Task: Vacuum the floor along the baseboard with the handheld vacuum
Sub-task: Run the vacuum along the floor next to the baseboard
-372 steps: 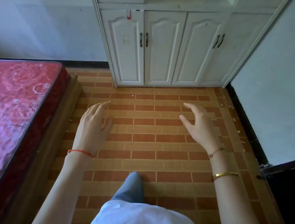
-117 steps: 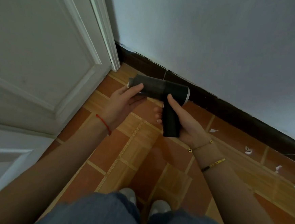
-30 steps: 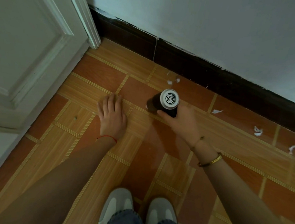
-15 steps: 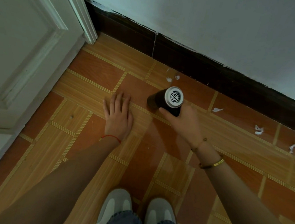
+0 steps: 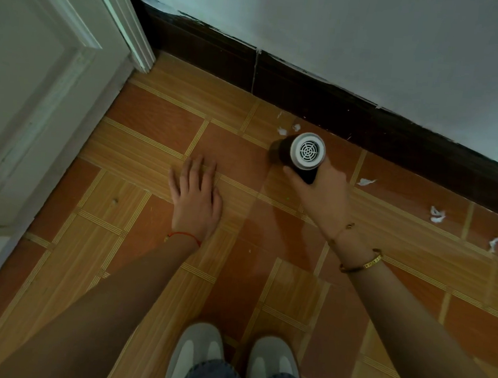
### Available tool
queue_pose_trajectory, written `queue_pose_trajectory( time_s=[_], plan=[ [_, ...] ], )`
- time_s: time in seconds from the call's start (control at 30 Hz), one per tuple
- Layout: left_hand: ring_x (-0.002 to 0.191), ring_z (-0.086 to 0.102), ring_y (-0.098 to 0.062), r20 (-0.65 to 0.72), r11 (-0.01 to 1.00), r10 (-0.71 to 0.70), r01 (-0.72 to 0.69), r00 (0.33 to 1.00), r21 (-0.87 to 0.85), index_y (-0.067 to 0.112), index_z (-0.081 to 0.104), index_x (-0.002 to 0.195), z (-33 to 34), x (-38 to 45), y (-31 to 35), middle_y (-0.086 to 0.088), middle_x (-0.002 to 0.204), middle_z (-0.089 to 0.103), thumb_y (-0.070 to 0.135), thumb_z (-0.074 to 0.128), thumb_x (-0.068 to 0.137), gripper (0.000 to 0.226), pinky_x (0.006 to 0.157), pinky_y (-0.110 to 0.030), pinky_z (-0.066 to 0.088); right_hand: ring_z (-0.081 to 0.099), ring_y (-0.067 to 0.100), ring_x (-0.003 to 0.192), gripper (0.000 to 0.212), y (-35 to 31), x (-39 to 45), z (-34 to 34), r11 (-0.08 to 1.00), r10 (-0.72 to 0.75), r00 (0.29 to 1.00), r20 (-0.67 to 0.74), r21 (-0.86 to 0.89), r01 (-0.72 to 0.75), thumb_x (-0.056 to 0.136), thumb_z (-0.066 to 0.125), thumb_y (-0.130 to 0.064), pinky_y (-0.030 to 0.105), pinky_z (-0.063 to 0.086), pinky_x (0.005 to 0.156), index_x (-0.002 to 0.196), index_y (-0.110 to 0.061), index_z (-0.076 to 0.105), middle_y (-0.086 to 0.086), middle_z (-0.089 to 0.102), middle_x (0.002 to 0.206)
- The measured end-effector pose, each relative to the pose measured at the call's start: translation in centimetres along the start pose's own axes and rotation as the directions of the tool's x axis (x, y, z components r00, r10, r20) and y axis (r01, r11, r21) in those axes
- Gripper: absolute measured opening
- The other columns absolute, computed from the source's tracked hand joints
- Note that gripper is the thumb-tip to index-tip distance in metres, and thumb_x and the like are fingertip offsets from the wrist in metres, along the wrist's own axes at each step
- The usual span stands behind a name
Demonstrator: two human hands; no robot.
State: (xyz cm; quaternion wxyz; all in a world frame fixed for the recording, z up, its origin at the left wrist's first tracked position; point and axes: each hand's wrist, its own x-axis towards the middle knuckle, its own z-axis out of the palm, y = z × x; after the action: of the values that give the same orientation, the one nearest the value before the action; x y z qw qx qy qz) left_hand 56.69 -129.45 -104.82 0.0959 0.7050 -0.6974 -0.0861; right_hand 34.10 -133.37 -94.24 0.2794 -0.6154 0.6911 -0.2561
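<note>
- Head view: tiled floor (image 5: 145,127) in orange-brown, meeting a dark baseboard (image 5: 352,113) under a pale wall; white cabinet door (image 5: 41,83) at left.
- Left hand (image 5: 196,198) lies flat on the floor, fingers spread, palm down, apparently bracing a crouch.
- Right hand (image 5: 320,191) is wrapped round the grip of the handheld vacuum (image 5: 299,152); white vented rear cap faces the camera, dark body points down toward the floor, just off the baseboard.
- Nozzle mouth hidden behind the body; contact with the tile cannot be told.
- Small white scraps (image 5: 288,129) lie just beside the vacuum's front end.
- More paper bits (image 5: 436,214) sit further right along the baseboard, well apart from the vacuum.
- Judgement: pass is at its start.
- To do it well: keep nozzle low and tight to the baseboard seam, sweep slowly rightward, and take the near scraps first so the airflow does not scatter them.
</note>
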Motion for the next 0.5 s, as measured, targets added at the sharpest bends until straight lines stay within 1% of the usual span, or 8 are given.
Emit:
queue_pose_trajectory(
  time_s=[0.1, 0.13, 0.2, 0.23, 0.3, 0.37, 0.4, 0.5],
  plan=[
    [0.151, 0.021, -0.030, -0.005, 1.000, 0.001, -0.001, 1.000, -0.011, 0.016, 0.033, 0.153, -0.1, 0.0, 0.1, -0.012, 0.160, 0.030, 0.032, 0.031, 0.101, 0.055, 0.122, -0.061, 0.007, 0.060, 0.013, 0.112, 0.063, 0.1, -0.1, 0.4, 1.000, -0.005, 0.999, 0.051, 0.018, 0.004, 0.085, 0.071, -0.036, 0.016, 0.046, 0.089, 0.137, -0.011, 0.047, 0.002, 0.064, 0.126],
    [0.151, 0.022, -0.030, -0.008, 1.000, 0.003, -0.003, 1.000, -0.014, 0.015, 0.033, 0.153, -0.2, 0.0, 0.1, -0.012, 0.160, 0.030, 0.032, 0.031, 0.101, 0.055, 0.122, -0.061, 0.007, 0.060, 0.013, 0.112, 0.063, 0.2, 0.0, 0.5, 1.000, 0.001, 1.000, 0.031, 0.025, -0.002, 0.085, 0.071, -0.036, 0.015, 0.046, 0.090, 0.137, -0.010, 0.048, 0.003, 0.064, 0.126],
    [0.151, 0.023, -0.031, -0.011, 1.000, 0.004, -0.004, 1.000, -0.014, 0.015, 0.034, 0.153, -0.3, 0.0, 0.1, -0.012, 0.160, 0.031, 0.032, 0.031, 0.101, 0.055, 0.122, -0.062, 0.008, 0.060, 0.014, 0.113, 0.062, 0.6, 0.4, 0.5, 0.998, 0.036, 0.998, -0.048, 0.050, -0.033, 0.085, 0.071, -0.035, 0.007, 0.042, 0.086, 0.137, -0.009, 0.049, 0.004, 0.064, 0.126],
    [0.151, 0.023, -0.031, -0.012, 1.000, 0.003, -0.004, 1.000, -0.012, 0.016, 0.034, 0.153, -0.2, 0.0, 0.1, -0.012, 0.159, 0.032, 0.032, 0.032, 0.100, 0.055, 0.122, -0.062, 0.008, 0.060, 0.014, 0.114, 0.062, 0.9, 0.7, 0.4, 0.997, 0.056, 0.995, -0.083, 0.060, -0.051, 0.085, 0.071, -0.035, 0.005, 0.040, 0.084, 0.137, -0.009, 0.049, 0.004, 0.064, 0.127],
    [0.150, 0.024, -0.031, -0.015, 1.000, 0.004, -0.004, 1.000, -0.005, 0.016, 0.035, 0.153, -0.2, 0.0, 0.0, -0.012, 0.159, 0.032, 0.033, 0.032, 0.100, 0.055, 0.122, -0.061, 0.009, 0.060, 0.015, 0.115, 0.064, 1.4, 1.4, 0.2, 0.994, 0.091, 0.989, -0.120, 0.065, -0.084, 0.085, 0.070, -0.038, 0.006, 0.041, 0.083, 0.138, -0.009, 0.048, 0.005, 0.063, 0.127],
    [0.150, 0.024, -0.031, -0.016, 1.000, 0.005, -0.005, 1.000, -0.002, 0.016, 0.035, 0.152, -0.2, 0.0, 0.0, -0.012, 0.159, 0.033, 0.033, 0.032, 0.100, 0.055, 0.122, -0.061, 0.009, 0.060, 0.015, 0.115, 0.065, 1.6, 2.1, 0.3, 0.993, 0.104, 0.986, -0.130, 0.062, -0.097, 0.085, 0.070, -0.040, 0.003, 0.039, 0.079, 0.138, -0.008, 0.048, 0.004, 0.063, 0.127],
    [0.150, 0.024, -0.031, -0.016, 1.000, 0.004, -0.004, 1.000, -0.004, 0.016, 0.035, 0.152, -0.3, 0.0, 0.0, -0.012, 0.159, 0.033, 0.033, 0.032, 0.100, 0.055, 0.122, -0.061, 0.009, 0.060, 0.015, 0.115, 0.065, 1.5, 2.4, 0.4, 0.994, 0.101, 0.986, -0.132, 0.057, -0.094, 0.085, 0.070, -0.040, 0.004, 0.040, 0.079, 0.137, -0.009, 0.048, 0.004, 0.063, 0.127],
    [0.151, 0.023, -0.031, -0.013, 1.000, 0.001, -0.001, 1.000, -0.013, 0.015, 0.036, 0.152, -0.4, -0.1, 0.1, -0.012, 0.159, 0.033, 0.034, 0.032, 0.099, 0.056, 0.122, -0.062, 0.009, 0.060, 0.015, 0.114, 0.065, 1.0, 3.1, 0.9, 0.997, 0.068, 0.994, -0.091, 0.047, -0.064, 0.085, 0.069, -0.044, 0.017, 0.045, 0.084, 0.137, -0.012, 0.048, 0.002, 0.064, 0.126]
  ],
)
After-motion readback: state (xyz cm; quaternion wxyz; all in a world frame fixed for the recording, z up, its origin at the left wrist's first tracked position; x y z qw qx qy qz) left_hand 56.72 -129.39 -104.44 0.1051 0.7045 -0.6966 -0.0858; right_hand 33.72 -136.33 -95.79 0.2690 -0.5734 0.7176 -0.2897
